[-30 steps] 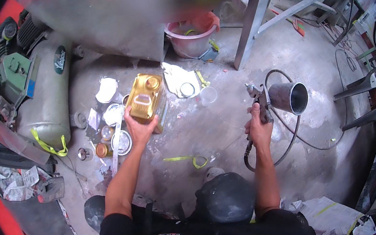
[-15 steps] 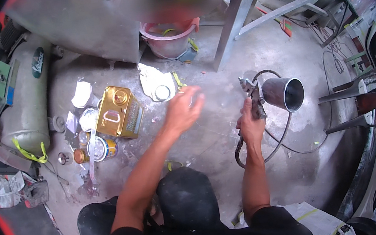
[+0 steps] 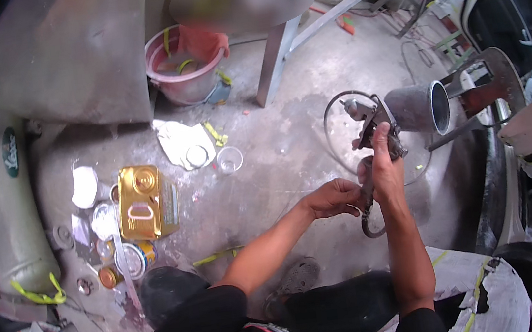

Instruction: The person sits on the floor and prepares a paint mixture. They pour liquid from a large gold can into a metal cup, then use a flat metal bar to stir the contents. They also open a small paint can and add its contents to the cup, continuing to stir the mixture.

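Observation:
My right hand point(image 3: 382, 168) grips a metal spray gun point(image 3: 370, 120) with a grey cup point(image 3: 415, 108) lying sideways on its right. My left hand point(image 3: 340, 198) has its fingers pinched at the hose fitting point(image 3: 368, 194) below the gun's handle. From there the black hose point(image 3: 374, 232) hangs down; part of it loops behind. On the floor to the left stands a gold rectangular tin point(image 3: 146, 204), beside smaller tins point(image 3: 133, 260), a jar point(image 3: 110, 275) and white papers point(image 3: 84, 187). A white cloth point(image 3: 177, 144) with a ring-shaped lid and a clear cup point(image 3: 230, 159) lie behind them.
A compressor tank point(image 3: 15, 230) is at the far left. A metal cabinet point(image 3: 61, 65), a pink bucket point(image 3: 183, 83) and a steel frame point(image 3: 274, 69) stand behind. Dark curved panels point(image 3: 481, 80) crowd the right; masked paper point(image 3: 500, 290) lies lower right.
My left hand let go of the gold tin and moved right to the hose fitting. The gun rose slightly rightward in my right hand. The view swung toward the right.

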The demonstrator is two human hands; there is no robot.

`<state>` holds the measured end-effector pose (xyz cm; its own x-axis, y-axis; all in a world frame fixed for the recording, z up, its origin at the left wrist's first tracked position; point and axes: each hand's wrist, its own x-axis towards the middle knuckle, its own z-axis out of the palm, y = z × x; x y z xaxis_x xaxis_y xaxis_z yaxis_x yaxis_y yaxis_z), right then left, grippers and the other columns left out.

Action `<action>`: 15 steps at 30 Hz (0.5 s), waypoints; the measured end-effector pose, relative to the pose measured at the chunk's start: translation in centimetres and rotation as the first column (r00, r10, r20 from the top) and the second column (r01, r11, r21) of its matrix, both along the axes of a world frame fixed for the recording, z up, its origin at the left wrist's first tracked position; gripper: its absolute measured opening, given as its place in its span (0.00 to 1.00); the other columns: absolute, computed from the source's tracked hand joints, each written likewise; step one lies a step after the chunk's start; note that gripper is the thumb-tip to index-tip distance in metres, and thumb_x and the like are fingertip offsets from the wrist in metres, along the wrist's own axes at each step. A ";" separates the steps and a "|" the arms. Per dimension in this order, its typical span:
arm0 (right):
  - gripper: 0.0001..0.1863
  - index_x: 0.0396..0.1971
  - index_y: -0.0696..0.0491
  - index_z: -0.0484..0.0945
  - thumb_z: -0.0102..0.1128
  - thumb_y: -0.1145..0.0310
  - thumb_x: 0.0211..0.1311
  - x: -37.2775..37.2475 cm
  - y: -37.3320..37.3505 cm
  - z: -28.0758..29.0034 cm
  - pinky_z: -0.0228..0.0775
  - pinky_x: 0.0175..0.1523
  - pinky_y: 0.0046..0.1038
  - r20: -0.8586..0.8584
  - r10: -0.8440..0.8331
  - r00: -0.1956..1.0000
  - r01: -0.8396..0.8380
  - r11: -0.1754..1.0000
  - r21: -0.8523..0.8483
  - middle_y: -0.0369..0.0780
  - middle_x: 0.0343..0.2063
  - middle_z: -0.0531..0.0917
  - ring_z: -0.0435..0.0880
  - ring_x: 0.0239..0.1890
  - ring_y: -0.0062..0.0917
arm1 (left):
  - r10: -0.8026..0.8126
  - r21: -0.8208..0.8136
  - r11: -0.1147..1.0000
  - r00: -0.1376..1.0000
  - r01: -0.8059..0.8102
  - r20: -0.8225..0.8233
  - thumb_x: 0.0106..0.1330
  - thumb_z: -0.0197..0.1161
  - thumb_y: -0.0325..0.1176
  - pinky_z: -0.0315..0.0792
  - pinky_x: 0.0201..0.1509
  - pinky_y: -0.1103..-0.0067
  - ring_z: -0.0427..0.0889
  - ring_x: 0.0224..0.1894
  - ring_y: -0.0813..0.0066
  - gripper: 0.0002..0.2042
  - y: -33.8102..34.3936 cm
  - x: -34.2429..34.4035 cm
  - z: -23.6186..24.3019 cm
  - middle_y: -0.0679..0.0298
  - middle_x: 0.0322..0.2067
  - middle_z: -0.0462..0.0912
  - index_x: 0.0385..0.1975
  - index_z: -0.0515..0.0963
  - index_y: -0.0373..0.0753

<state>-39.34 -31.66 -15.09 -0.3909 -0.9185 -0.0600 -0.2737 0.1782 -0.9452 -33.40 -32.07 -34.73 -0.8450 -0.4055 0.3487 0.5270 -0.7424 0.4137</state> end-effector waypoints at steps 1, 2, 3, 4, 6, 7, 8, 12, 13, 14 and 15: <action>0.34 0.42 0.54 0.79 0.50 0.33 0.70 -0.4 0.3 0.5 0.59 0.13 0.22 -0.016 -0.051 0.999 0.052 0.997 0.056 0.40 0.29 0.83 0.71 0.12 0.17 | -0.036 -0.007 0.999 0.998 0.035 -0.043 0.74 0.63 0.41 0.82 0.50 0.70 0.86 0.45 0.70 0.14 -0.3 -0.5 0.7 0.60 0.43 0.87 0.46 0.83 0.36; 0.33 0.41 0.54 0.78 0.51 0.34 0.70 -0.4 0.2 1.1 0.59 0.13 0.22 -0.019 -0.068 0.998 0.068 0.997 0.035 0.40 0.29 0.83 0.71 0.11 0.17 | -0.067 -0.014 0.998 0.994 0.066 -0.084 0.74 0.62 0.41 0.82 0.50 0.69 0.87 0.45 0.69 0.14 -0.6 -0.8 1.3 0.60 0.43 0.87 0.46 0.83 0.36; 0.32 0.41 0.54 0.78 0.51 0.34 0.70 -0.1 0.1 1.8 0.59 0.13 0.22 -0.022 -0.078 0.997 0.079 0.997 0.015 0.40 0.29 0.83 0.71 0.11 0.18 | -0.094 -0.021 0.996 0.988 0.092 -0.124 0.74 0.62 0.41 0.82 0.50 0.68 0.87 0.45 0.68 0.14 -1.0 -1.0 1.9 0.60 0.43 0.87 0.46 0.83 0.36; 0.32 0.40 0.54 0.78 0.52 0.35 0.70 -0.2 0.1 2.1 0.59 0.13 0.22 -0.023 -0.109 0.994 0.109 0.994 0.005 0.40 0.28 0.83 0.71 0.11 0.18 | -0.108 -0.062 0.993 0.981 0.099 -0.160 0.75 0.61 0.41 0.83 0.51 0.66 0.87 0.47 0.66 0.14 -1.2 -1.4 2.0 0.59 0.44 0.87 0.47 0.82 0.36; 0.31 0.39 0.54 0.78 0.53 0.36 0.70 -0.3 -0.5 2.1 0.59 0.13 0.22 -0.023 -0.148 0.989 0.148 0.989 -0.016 0.40 0.28 0.83 0.71 0.11 0.19 | -0.107 -0.055 0.993 0.989 0.102 -0.105 0.75 0.60 0.41 0.83 0.51 0.66 0.87 0.47 0.67 0.15 -1.4 -1.6 2.2 0.60 0.44 0.87 0.49 0.81 0.36; 0.30 0.39 0.54 0.78 0.53 0.36 0.70 -0.4 -0.6 1.7 0.59 0.13 0.22 -0.026 -0.157 0.987 0.156 0.987 -0.030 0.40 0.27 0.83 0.71 0.11 0.19 | -0.105 -0.041 0.994 0.992 0.102 -0.064 0.75 0.59 0.41 0.83 0.50 0.66 0.87 0.47 0.67 0.15 -1.2 -1.5 2.1 0.60 0.44 0.87 0.49 0.81 0.36; 0.30 0.39 0.54 0.78 0.54 0.37 0.70 -0.4 -0.5 1.2 0.59 0.13 0.22 -0.030 -0.161 0.987 0.160 0.986 -0.045 0.40 0.27 0.83 0.71 0.11 0.19 | -0.099 -0.017 0.995 0.992 0.098 -0.078 0.76 0.59 0.42 0.83 0.50 0.67 0.87 0.47 0.68 0.15 -1.2 -1.4 2.0 0.61 0.44 0.87 0.50 0.80 0.36; 0.31 0.41 0.54 0.77 0.55 0.35 0.69 -1.0 -0.5 -1.3 0.62 0.14 0.23 -0.043 -0.144 0.989 0.145 0.989 0.016 0.40 0.27 0.83 0.73 0.12 0.19 | 0.005 0.015 1.000 0.994 -0.006 0.109 0.76 0.58 0.43 0.82 0.51 0.70 0.87 0.46 0.72 0.16 0.3 0.8 1.7 0.62 0.43 0.87 0.50 0.80 0.37; 0.32 0.41 0.54 0.77 0.55 0.35 0.68 -1.3 -0.4 -2.3 0.63 0.14 0.23 -0.046 -0.152 0.987 0.155 0.986 0.057 0.40 0.27 0.83 0.73 0.12 0.19 | 0.036 -0.005 0.999 0.977 -0.036 0.209 0.76 0.58 0.44 0.82 0.51 0.71 0.87 0.46 0.73 0.16 0.9 1.2 1.5 0.63 0.43 0.87 0.49 0.80 0.37; 0.32 0.41 0.55 0.77 0.55 0.35 0.68 -0.9 -0.8 -2.4 0.65 0.15 0.23 -0.046 -0.138 0.989 0.141 0.987 0.072 0.40 0.27 0.83 0.74 0.13 0.19 | 0.046 0.017 0.999 0.970 -0.051 0.240 0.76 0.59 0.44 0.81 0.51 0.72 0.86 0.45 0.74 0.16 0.6 1.3 1.0 0.63 0.43 0.87 0.49 0.81 0.36; 0.32 0.39 0.55 0.77 0.55 0.34 0.68 -0.2 -1.2 -2.6 0.65 0.16 0.23 -0.031 -0.131 0.991 0.133 0.990 0.057 0.40 0.28 0.83 0.74 0.13 0.19 | 0.060 0.023 0.998 0.973 -0.067 0.224 0.76 0.59 0.44 0.81 0.51 0.72 0.86 0.45 0.74 0.16 0.3 1.9 0.3 0.63 0.43 0.87 0.49 0.81 0.36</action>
<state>-39.57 -32.90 -17.66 -0.5105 -0.8540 -0.1004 -0.2690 0.2695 -0.9247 -31.48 -31.81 -34.46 -0.8724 -0.4680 0.1410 0.4701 -0.7244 0.5043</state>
